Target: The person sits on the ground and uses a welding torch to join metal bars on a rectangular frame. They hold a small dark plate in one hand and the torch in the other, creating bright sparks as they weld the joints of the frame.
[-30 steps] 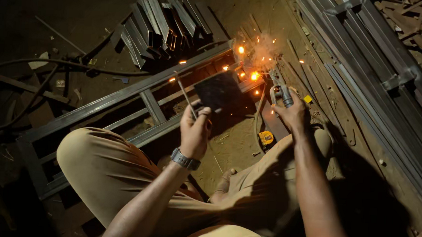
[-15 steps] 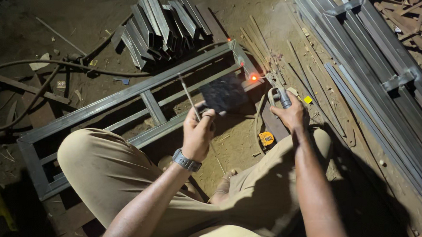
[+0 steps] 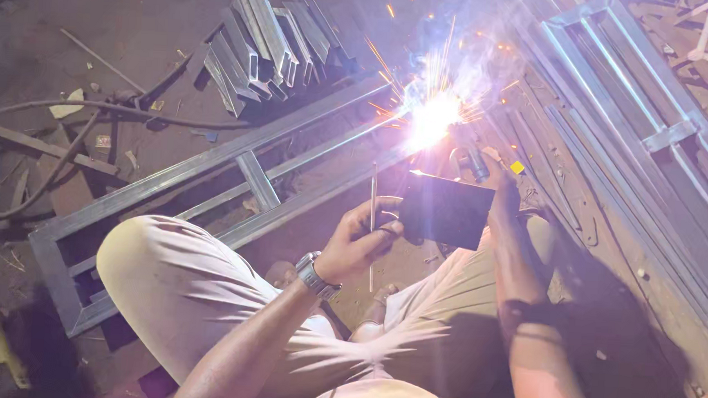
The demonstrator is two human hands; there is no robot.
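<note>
Left hand (image 3: 361, 242): fingers closed around a dark rectangular welding shield plate (image 3: 447, 210) and a thin metal rod (image 3: 373, 202), held upright above the knee. Right hand (image 3: 498, 187): largely hidden behind the plate; it grips a grey-handled electrode holder (image 3: 469, 161), though finger spread cannot be made out. The white arc glare (image 3: 431, 118) sits at the far end of the long grey steel frame (image 3: 208, 165) on the floor, obscuring the joint itself.

Dim scene overall. Sole strong source: the white-violet welding arc flare (image 3: 431, 118), overexposed, casting purple haze. Deep shadow lower right and left edges. Focus slightly soft throughout.
</note>
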